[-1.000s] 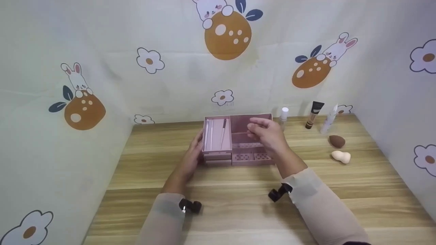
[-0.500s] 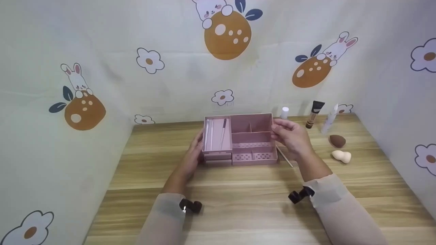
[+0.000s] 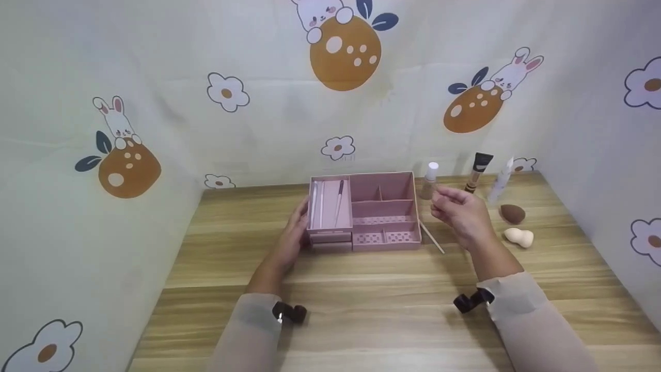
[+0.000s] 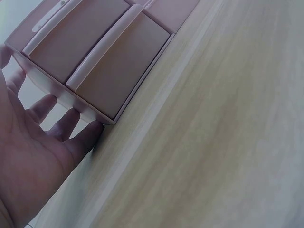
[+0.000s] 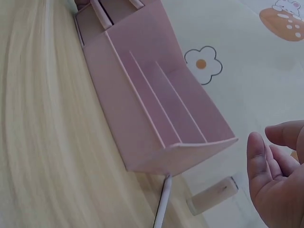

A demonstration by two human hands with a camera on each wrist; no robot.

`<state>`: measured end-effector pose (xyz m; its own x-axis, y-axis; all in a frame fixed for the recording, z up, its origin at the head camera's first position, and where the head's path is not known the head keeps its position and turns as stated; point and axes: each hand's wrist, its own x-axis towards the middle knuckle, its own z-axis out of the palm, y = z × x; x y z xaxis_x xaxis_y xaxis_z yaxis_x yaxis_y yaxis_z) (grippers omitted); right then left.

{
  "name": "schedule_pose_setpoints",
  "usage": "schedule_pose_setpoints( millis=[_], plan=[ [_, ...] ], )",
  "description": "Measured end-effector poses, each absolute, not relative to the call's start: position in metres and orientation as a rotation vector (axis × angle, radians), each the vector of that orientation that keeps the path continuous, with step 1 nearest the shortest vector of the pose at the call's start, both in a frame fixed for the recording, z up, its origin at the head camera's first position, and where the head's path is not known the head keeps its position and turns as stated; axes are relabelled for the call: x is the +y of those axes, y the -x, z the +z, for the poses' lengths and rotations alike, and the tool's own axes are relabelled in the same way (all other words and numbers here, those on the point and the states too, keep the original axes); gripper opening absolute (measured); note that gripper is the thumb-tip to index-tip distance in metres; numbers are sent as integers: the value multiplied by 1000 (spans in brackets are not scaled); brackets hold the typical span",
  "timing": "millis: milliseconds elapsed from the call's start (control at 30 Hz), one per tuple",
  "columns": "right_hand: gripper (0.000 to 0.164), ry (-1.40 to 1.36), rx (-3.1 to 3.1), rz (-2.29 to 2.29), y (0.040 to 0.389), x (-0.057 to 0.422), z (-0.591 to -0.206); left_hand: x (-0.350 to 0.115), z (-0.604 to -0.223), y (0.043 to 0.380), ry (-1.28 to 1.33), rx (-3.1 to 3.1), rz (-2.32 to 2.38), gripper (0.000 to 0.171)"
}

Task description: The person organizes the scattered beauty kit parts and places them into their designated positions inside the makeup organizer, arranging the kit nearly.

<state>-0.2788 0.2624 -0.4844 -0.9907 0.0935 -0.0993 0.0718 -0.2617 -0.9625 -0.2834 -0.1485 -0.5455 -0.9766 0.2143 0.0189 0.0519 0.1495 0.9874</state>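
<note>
A pink makeup organizer stands on the table, with bare compartments on its right and a shallow tray above two drawers on its left. My left hand touches its left side; in the left wrist view its extended fingertips press along the lower side wall. My right hand is in the air right of the organizer, thumb and fingers slightly apart with nothing between them. Just behind it stands a small clear bottle with a white cap. A thin pale stick lies at the organizer's right side.
Several thin sticks, one a dark-handled brush, lie in the tray. At the right stand a black-capped tube and a white pointed tube. A brown sponge and a cream sponge lie in front. Patterned cloth hangs behind.
My right hand has moved right, from over the organizer's compartments past its right wall to beside the bottle, uncovering the compartments and the pale stick. My left hand stays at the organizer's side.
</note>
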Motion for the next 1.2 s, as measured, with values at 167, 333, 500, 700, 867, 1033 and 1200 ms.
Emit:
schedule_pose_setpoints(
  millis=[167, 333, 500, 700, 867, 1033, 1200],
  plan=[
    [18, 244, -1915, 2484, 279, 270, -496, -149, -547, 284, -278, 2270, 1963, 51],
    [22, 392, -1976, 2500, 281, 276, -509, -149, -548, 284, -319, 2312, 1948, 53],
    [52, 423, -2035, 2510, 284, 282, -521, -149, -547, 284, -324, 2334, 1931, 53],
    [59, 346, -2084, 2482, 287, 283, -534, -149, -546, 283, -307, 2337, 1926, 52],
    [58, 281, -2245, 2314, 289, 281, -543, -149, -545, 284, -293, 2318, 1939, 54],
    [56, 238, -2443, 2097, 290, 279, -546, -149, -544, 284, -286, 2334, 1915, 53],
    [57, 194, -2564, 1987, 290, 277, -547, -149, -543, 283, -307, 2303, 1938, 52]
  ],
)
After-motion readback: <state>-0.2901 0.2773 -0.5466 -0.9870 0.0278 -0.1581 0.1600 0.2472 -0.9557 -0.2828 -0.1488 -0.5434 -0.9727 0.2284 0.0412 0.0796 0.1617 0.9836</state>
